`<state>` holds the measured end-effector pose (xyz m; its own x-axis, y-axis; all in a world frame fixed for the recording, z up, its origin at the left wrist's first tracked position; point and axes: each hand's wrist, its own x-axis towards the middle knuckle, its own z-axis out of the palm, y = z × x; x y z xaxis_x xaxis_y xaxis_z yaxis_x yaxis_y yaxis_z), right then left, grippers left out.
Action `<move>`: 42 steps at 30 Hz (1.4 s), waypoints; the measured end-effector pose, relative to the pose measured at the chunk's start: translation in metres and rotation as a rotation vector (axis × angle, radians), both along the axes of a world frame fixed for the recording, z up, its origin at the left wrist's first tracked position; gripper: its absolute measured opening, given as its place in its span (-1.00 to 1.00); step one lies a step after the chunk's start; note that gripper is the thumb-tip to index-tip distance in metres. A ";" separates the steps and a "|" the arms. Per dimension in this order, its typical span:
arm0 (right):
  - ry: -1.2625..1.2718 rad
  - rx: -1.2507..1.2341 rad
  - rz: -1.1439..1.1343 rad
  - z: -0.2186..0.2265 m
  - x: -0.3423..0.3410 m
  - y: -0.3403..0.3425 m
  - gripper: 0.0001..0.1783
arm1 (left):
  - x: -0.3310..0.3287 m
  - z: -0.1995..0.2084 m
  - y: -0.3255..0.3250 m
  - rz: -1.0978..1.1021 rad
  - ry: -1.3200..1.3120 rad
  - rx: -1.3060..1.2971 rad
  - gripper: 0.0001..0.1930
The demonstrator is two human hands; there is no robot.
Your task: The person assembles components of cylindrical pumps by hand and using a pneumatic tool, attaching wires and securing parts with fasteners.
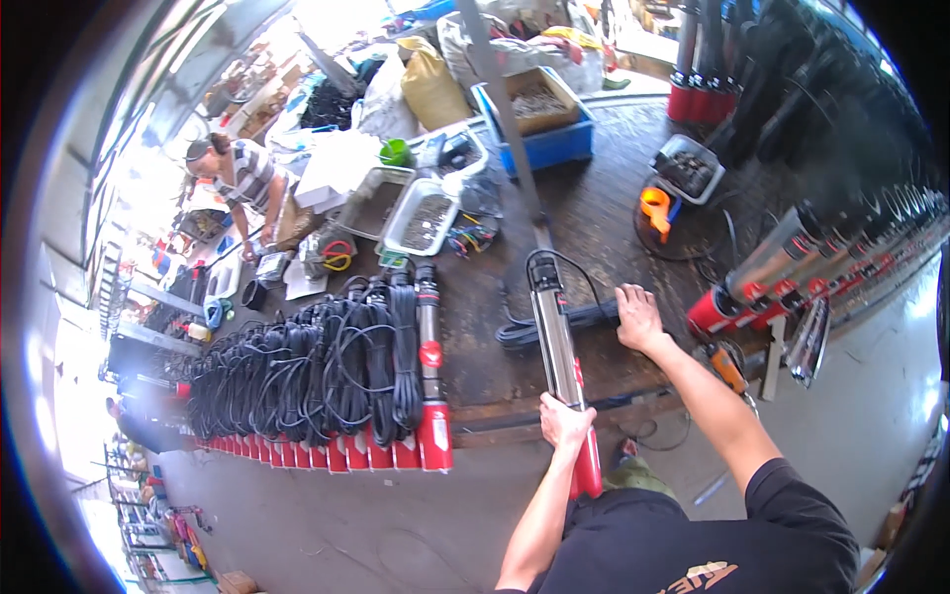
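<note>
A slim submersible pump (560, 356), with a silver tube and a red end, lies across the bench edge with that red end toward my body. My left hand (566, 422) is wrapped round it where the silver meets the red. From its black far end a cable loops over to the right. A bundle of black cable (524, 334) passes behind the tube, flat on the bench. At the bundle's right end my right hand (641, 317) is closed on it, the fingertips partly hidden.
On the left stand several similar pumps (431, 346) with coiled cables. More silver-and-red pumps (767, 267) line the right edge. An orange tape dispenser (655, 210), a tub of small parts (689, 170) and a blue crate (554, 148) sit farther back. Another person (252, 183) works at far left.
</note>
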<state>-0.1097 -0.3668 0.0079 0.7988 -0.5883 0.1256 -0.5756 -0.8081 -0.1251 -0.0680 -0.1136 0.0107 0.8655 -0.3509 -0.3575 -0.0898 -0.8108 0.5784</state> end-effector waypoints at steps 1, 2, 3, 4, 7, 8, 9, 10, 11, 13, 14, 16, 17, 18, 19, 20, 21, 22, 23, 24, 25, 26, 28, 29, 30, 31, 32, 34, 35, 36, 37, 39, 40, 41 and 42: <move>0.077 0.061 0.055 0.000 0.011 -0.005 -0.17 | 0.013 0.003 0.010 0.013 -0.012 0.001 -0.14; 0.126 0.065 0.177 -0.003 0.014 -0.017 -0.09 | 0.027 0.009 0.016 0.016 -0.019 -0.002 -0.14; 0.146 0.072 0.282 0.000 0.017 -0.025 -0.06 | 0.044 0.019 0.021 0.019 -0.016 0.029 -0.18; 0.170 0.077 0.392 0.003 0.019 -0.031 -0.03 | 0.061 0.029 0.027 0.032 -0.013 0.043 -0.20; 0.334 -0.048 0.380 0.000 0.036 -0.029 -0.18 | 0.115 0.028 0.039 0.057 -0.109 0.147 -0.17; 0.394 -0.041 0.354 -0.001 0.038 -0.026 -0.21 | 0.131 0.027 0.042 0.056 -0.113 0.190 -0.17; 0.399 0.003 0.302 0.005 0.042 -0.018 -0.25 | 0.146 0.023 0.046 0.066 -0.129 0.226 -0.17; 0.401 0.046 0.248 0.015 0.043 -0.010 -0.30 | 0.160 0.020 0.049 0.072 -0.148 0.261 -0.17; 0.399 0.135 0.175 0.023 0.039 -0.002 -0.32 | 0.173 0.018 0.049 0.056 -0.139 0.286 -0.20; 0.376 0.285 -0.009 0.054 0.031 0.026 -0.33 | 0.193 0.007 0.050 0.059 -0.116 0.255 -0.17; 0.358 0.345 -0.118 0.071 0.030 0.046 -0.33 | 0.199 0.001 0.055 0.065 -0.097 0.243 -0.16; 0.188 0.598 -0.317 0.092 0.012 0.065 -0.35 | 0.195 0.010 0.051 0.106 -0.060 0.200 -0.10; 0.061 0.748 -0.411 0.102 0.003 0.078 -0.40 | 0.183 0.025 0.052 0.082 -0.297 0.139 -0.13; -0.072 0.933 -0.503 0.100 -0.005 0.085 -0.47 | 0.169 0.035 0.057 0.083 -0.537 0.075 -0.16; -0.172 0.977 -0.526 0.105 -0.003 0.098 -0.48 | 0.168 0.022 0.061 0.064 -0.767 0.073 -0.28; -0.271 1.020 -0.547 0.111 0.002 0.111 -0.48 | 0.154 0.010 0.069 0.039 -0.836 -0.056 -0.35; -0.386 1.103 -0.534 0.128 0.014 0.126 -0.55 | 0.136 0.012 0.073 -0.007 -0.740 -0.159 -0.37; -0.506 1.191 -0.527 0.148 0.024 0.146 -0.62 | 0.120 0.017 0.079 -0.061 -0.644 -0.256 -0.39; -0.542 1.232 -0.509 0.163 0.037 0.161 -0.70 | 0.116 0.019 0.085 -0.098 -0.572 -0.375 -0.48; -0.615 1.241 -0.466 0.167 0.047 0.172 -0.70 | 0.119 0.025 0.086 -0.122 -0.652 -0.448 -0.67; -0.631 1.319 -0.418 0.178 0.063 0.187 -0.72 | 0.128 0.003 0.095 -0.204 -0.627 -0.409 -0.77; -0.653 1.389 -0.376 0.189 0.079 0.202 -0.73 | 0.138 -0.024 0.104 -0.290 -0.599 -0.377 -0.87; -0.779 1.681 -0.334 0.191 0.107 0.222 -0.71 | 0.149 -0.028 0.114 -0.522 -0.657 -0.298 -0.95; -0.788 1.892 -0.257 0.178 0.118 0.226 -0.61 | 0.149 -0.029 0.116 -0.524 -0.658 -0.305 -0.95; -0.856 2.143 -0.231 0.161 0.132 0.237 -0.46 | 0.148 -0.032 0.116 -0.526 -0.657 -0.311 -0.95; -0.893 2.414 -0.025 0.144 0.146 0.245 -0.34 | 0.147 -0.044 0.111 -0.384 -0.616 -0.439 -0.93; -0.897 2.512 0.020 0.129 0.161 0.254 -0.33 | 0.142 -0.043 0.102 -0.258 -0.609 -0.463 -0.88; -0.755 2.434 -0.244 0.114 0.184 0.276 -0.38 | 0.130 -0.035 0.088 0.006 -0.590 -0.528 -0.76; -0.656 2.142 -0.277 0.090 0.201 0.288 -0.39 | 0.119 -0.026 0.060 0.186 -0.651 -0.550 -0.65; -0.576 1.837 -0.319 0.060 0.208 0.285 -0.41 | 0.107 -0.049 0.071 -0.093 -0.516 -0.431 -0.61; -0.488 1.171 -0.009 0.036 0.201 0.285 -0.44 | 0.097 -0.071 0.089 -0.356 -0.392 -0.317 -0.56; -0.394 0.501 0.405 0.032 0.191 0.289 -0.53 | 0.079 -0.054 0.084 -0.554 -0.083 -0.193 -0.54; -0.416 0.579 0.420 0.051 0.188 0.284 -0.56 | 0.056 -0.083 0.084 -0.552 -0.192 -0.236 -0.54; -0.429 0.664 0.400 0.065 0.176 0.269 -0.60 | 0.052 -0.065 0.090 -0.680 -0.045 -0.291 -0.60; -0.438 0.753 0.369 0.077 0.156 0.256 -0.64 | 0.050 -0.040 0.097 -0.797 0.117 -0.338 -0.65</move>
